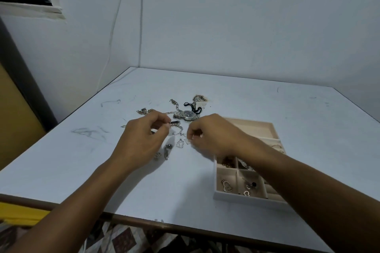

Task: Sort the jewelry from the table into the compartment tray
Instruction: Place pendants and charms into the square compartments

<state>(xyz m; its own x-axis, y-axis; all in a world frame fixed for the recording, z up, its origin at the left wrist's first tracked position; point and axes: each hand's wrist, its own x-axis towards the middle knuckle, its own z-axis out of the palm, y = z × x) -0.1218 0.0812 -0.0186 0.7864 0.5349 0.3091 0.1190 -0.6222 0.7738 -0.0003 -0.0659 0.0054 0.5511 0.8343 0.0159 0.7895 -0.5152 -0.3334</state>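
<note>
Left hand [144, 137] and right hand [211, 135] each pinch one end of a thin chain [178, 132]. It sags between them, long axis hand to hand, above the tabletop [267, 104]. Tray [236, 198] sits beneath the right forearm, so the right hand is nearer and probably delivers.

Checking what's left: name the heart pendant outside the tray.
The silver outline heart pendant lying on the white table; the other hearts sit inside the beige compartment tray.
</note>
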